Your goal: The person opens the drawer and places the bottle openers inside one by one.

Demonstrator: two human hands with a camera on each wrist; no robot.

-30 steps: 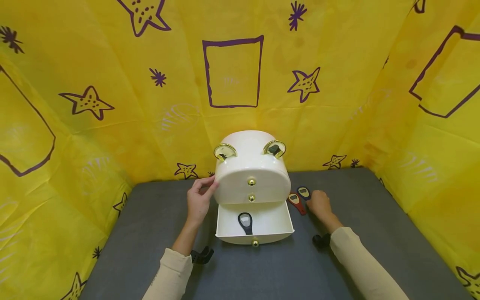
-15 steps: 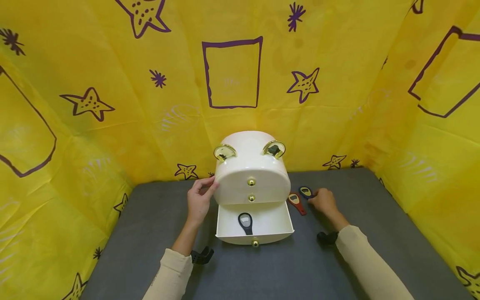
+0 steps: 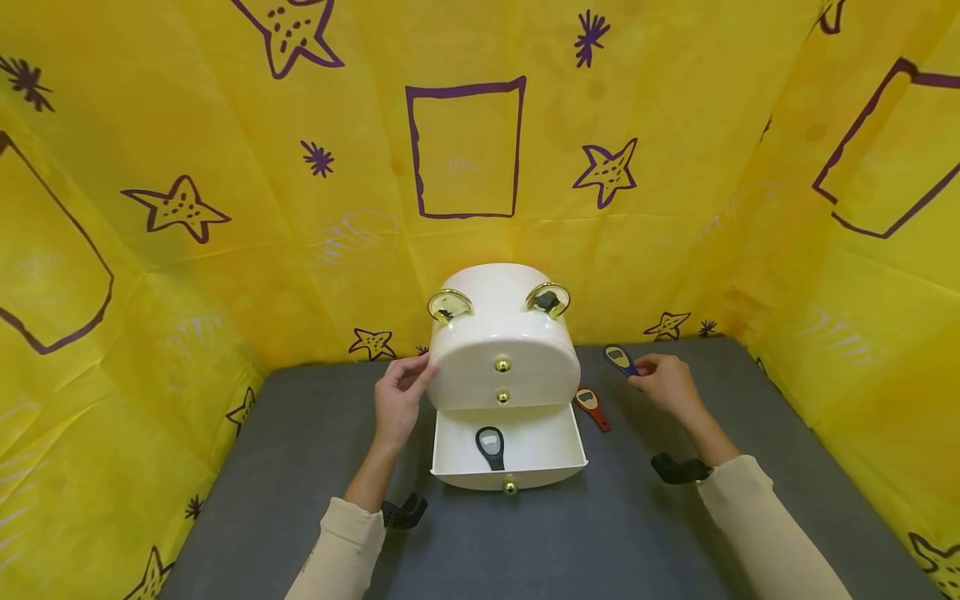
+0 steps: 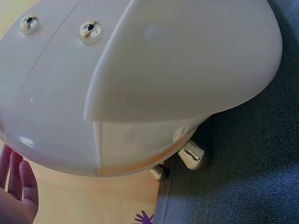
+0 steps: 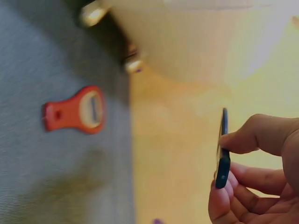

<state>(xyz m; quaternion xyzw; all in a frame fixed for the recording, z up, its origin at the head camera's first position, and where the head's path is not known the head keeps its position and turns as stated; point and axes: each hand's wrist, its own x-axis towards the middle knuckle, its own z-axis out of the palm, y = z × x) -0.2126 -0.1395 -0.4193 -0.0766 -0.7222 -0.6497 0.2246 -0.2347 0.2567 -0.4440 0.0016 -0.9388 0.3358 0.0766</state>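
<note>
My right hand [image 3: 666, 385] pinches a blue bottle opener [image 3: 619, 359] between thumb and fingers, lifted off the table; the right wrist view shows this bottle opener [image 5: 224, 154] edge-on. On the table between that hand and the white drawer box [image 3: 504, 333] lies a red bottle opener [image 3: 592, 408]. A black bottle opener [image 3: 491, 446] rests inside the pulled-out bottom drawer [image 3: 540, 450]. My left hand [image 3: 399, 396] rests its fingertips against the box's left side; in the left wrist view its fingers [image 4: 29, 179] look extended beside the white shell.
Gold-rimmed round ears [image 3: 549, 297] stand on top of the box, and gold knobs [image 3: 503, 365] line its front. Short metallic feet [image 4: 192, 155] hold it above the grey table [image 3: 322, 433]. A yellow printed cloth [image 3: 330, 250] hangs behind and on both sides.
The right hand has lifted the blue bottle opener off the table and moved it back and to the right, away from the red one. The left hand stays at the box.
</note>
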